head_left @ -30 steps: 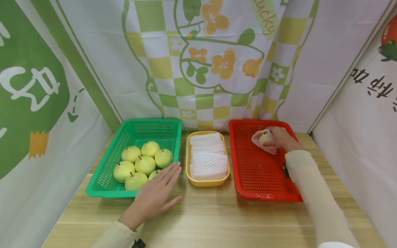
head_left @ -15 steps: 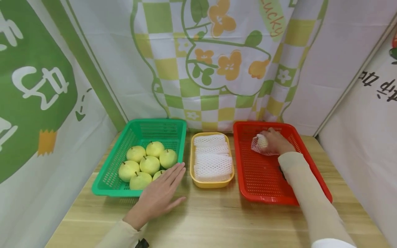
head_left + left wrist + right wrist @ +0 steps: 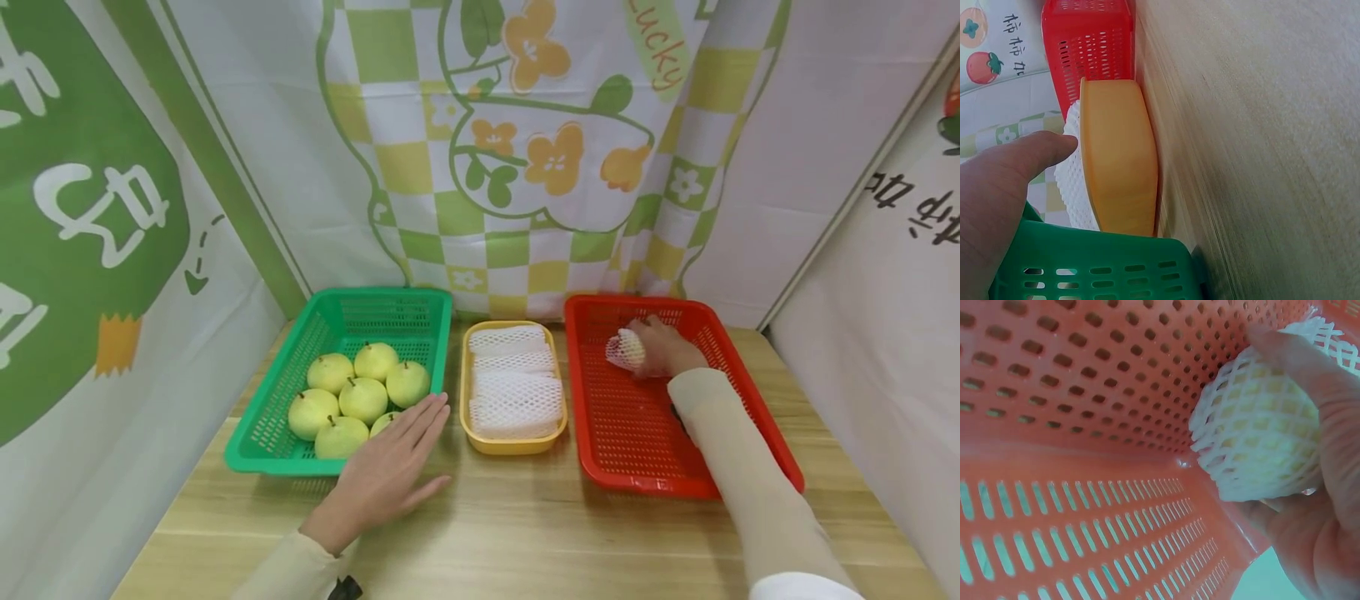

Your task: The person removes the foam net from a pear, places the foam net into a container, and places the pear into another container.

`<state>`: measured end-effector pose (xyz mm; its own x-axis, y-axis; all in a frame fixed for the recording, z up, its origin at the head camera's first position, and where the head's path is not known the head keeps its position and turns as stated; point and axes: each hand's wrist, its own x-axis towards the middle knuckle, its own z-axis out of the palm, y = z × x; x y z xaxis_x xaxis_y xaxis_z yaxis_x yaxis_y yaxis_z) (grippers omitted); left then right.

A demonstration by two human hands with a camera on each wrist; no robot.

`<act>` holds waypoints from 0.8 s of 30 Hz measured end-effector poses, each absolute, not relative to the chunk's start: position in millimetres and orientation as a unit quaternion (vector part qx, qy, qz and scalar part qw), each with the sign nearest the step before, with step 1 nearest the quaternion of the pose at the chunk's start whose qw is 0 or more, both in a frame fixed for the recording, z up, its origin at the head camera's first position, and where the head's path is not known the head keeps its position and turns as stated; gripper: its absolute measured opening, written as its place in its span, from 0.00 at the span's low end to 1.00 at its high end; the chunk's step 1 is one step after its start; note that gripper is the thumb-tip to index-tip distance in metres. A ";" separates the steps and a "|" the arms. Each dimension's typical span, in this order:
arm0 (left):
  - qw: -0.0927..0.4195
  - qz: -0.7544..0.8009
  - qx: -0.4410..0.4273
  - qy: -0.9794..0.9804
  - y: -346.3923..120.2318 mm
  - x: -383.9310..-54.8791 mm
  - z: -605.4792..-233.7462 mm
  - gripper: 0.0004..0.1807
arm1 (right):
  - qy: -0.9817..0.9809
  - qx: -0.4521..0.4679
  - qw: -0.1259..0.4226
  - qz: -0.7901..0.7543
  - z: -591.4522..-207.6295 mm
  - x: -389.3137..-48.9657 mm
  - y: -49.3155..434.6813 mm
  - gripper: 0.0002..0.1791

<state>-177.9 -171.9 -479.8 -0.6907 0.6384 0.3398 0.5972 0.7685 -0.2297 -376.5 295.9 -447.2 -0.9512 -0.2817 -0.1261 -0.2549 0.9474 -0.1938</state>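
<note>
A pale yellow pear in a white foam net [image 3: 1260, 425] is in my right hand [image 3: 663, 347], inside the far part of the red basket [image 3: 637, 483]. The right wrist view shows thumb and fingers curled round the netted pear, close to the basket's perforated wall. My left hand [image 3: 386, 454] lies with straight fingers over the near right corner of the green basket [image 3: 258, 463]. Several bare pears [image 3: 363, 400] sit in that basket, one of them partly hidden by the left hand.
Between the two baskets stands a yellow tray [image 3: 513, 447] with a stack of white foam nets [image 3: 516, 400]. All stand on a wooden table [image 3: 510, 533]. A printed curtain [image 3: 525, 250] hangs behind, and white printed cloth walls flank both sides.
The foam net, spread loosely before, now sits snugly round the pear in my right hand. The head view has shifted slightly. My left hand keeps its place at the green basket.
</note>
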 end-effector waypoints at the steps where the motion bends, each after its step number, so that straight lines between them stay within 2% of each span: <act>1: 0.205 0.050 -0.336 -0.918 -171.9 -178.1 -480.0 0.53 | 0.984 -0.139 0.072 -0.086 -447.9 -376.6 296.1 0.49; 5: 0.208 0.047 -0.338 -0.917 -171.7 -178.1 -479.5 0.53 | 0.984 -0.147 0.070 -0.075 -448.6 -376.6 296.7 0.45; 11: 0.204 0.044 -0.337 -0.918 -171.8 -177.6 -478.3 0.52 | 0.982 -0.169 0.073 -0.043 -437.5 -372.7 294.1 0.46; 18: 0.189 0.043 -0.336 -0.922 -171.8 -177.5 -476.9 0.53 | 0.976 -0.213 0.033 -0.013 -405.4 -360.7 287.1 0.44; 24: 0.196 0.038 -0.338 -0.920 -171.3 -178.5 -478.2 0.53 | 0.967 -0.255 -0.004 -0.001 -377.2 -347.1 278.0 0.41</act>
<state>-178.5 -171.3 -478.2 -0.6947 0.6364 0.3352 0.6064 0.7689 -0.2028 -347.1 278.0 -377.2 -0.8695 -0.4939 0.0077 -0.4939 0.8695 0.0009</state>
